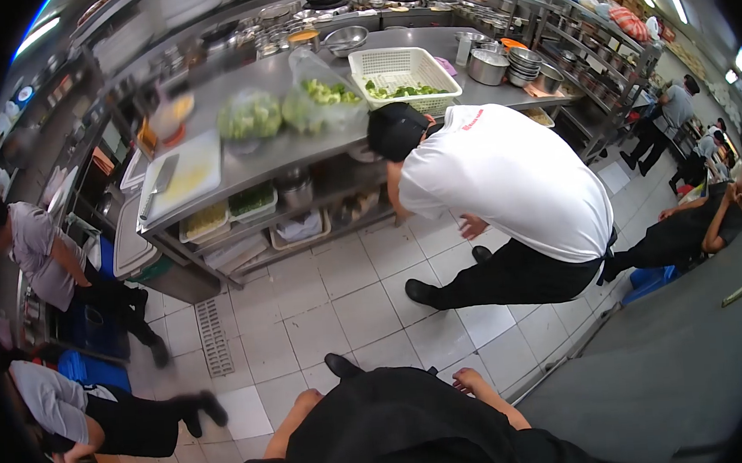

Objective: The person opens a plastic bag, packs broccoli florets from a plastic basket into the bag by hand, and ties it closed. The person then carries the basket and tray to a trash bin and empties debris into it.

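Note:
My left hand (308,398) hangs beside the black apron (383,403) on my body. Its fingers are mostly hidden by the apron, so their pose is unclear. On the other side hangs my right hand (467,381), loosely open with nothing in it. Both hands are above the tiled floor (343,324), apart from the steel counter. Ahead, a co-worker in a white shirt (503,158) and black cap bends beside the counter, one hand lowered.
The steel counter (285,164) holds a white basket (406,59) of green vegetables, bagged greens (249,115) and a cutting board (182,180) with a cleaver (161,179). Several people work around. A floor drain (214,337) lies left; a grey surface (656,375) is at right.

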Motion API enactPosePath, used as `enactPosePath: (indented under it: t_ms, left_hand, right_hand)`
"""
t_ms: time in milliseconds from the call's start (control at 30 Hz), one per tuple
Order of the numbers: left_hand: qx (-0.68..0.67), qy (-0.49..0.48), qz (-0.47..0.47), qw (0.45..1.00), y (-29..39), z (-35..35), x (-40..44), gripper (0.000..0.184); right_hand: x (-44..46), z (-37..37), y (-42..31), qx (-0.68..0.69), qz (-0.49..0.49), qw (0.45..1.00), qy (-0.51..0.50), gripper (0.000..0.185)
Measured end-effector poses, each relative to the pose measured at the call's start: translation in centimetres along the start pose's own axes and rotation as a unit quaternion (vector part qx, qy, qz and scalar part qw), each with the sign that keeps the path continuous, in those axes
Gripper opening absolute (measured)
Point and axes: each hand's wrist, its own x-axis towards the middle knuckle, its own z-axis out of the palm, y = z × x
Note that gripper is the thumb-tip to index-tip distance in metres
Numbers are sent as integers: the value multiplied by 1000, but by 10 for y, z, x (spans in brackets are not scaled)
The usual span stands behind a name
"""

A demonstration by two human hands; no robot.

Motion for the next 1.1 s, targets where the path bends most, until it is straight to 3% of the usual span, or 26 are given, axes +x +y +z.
enactPosePath:
  t_ms: [167,267,333,400,467,567,600,633,733,767,800,833,900,967,1033,1100]
  left_hand:
    - [27,18,15,999,8,3,5,45]
    - [-50,10,7,999,29,-29,-27,45]
    - [13,-45,50,998,43,-50,-38,42]
    - [-14,-74,27,997,32,-47,-4,40]
    - [-40,-106,1,994,32,-52,21,39]
    - [55,-65,55,995,40,-67,51,36]
    - [74,-41,117,990,27,-58,88,38]
    - [93,-18,179,979,36,-73,100,39]
    - [-37,-54,51,997,100,-151,101,38]
    - [-36,-61,52,996,108,-166,128,38]
    - [48,-72,75,993,112,-177,175,36]
    - [131,-81,98,983,116,-190,206,34]
    - [72,-61,117,989,143,-244,244,32]
    - [-43,31,189,981,166,-289,285,32]
    - [-170,23,187,967,238,-368,260,34]
    - [-189,49,247,949,296,-423,263,33]
  right_hand:
    - [-1,-7,-1,-8,-7,1000,5,33]
    - [-17,-11,-16,-73,-10,996,42,31]
    - [10,-19,4,-92,-50,994,27,31]
    - [13,-27,-14,-111,-89,990,13,31]
    - [-15,-28,-54,-106,-26,994,12,36]
    - [34,-40,-53,-110,-86,990,0,33]
    - [40,-43,-61,-105,-121,987,-1,32]
    - [46,-45,-70,-102,-118,988,2,32]
    - [45,-42,-115,-88,-75,993,2,30]
    - [24,-35,-139,-30,-39,998,40,30]
    - [9,-29,-163,28,-3,996,79,29]
    - [39,-24,-159,33,4,997,70,28]
    - [124,-22,-129,41,17,998,53,27]
    - [65,-11,-216,19,-21,995,94,27]
    - [5,0,-312,-57,-40,990,122,27]
    - [36,-2,-349,-36,-87,989,113,28]
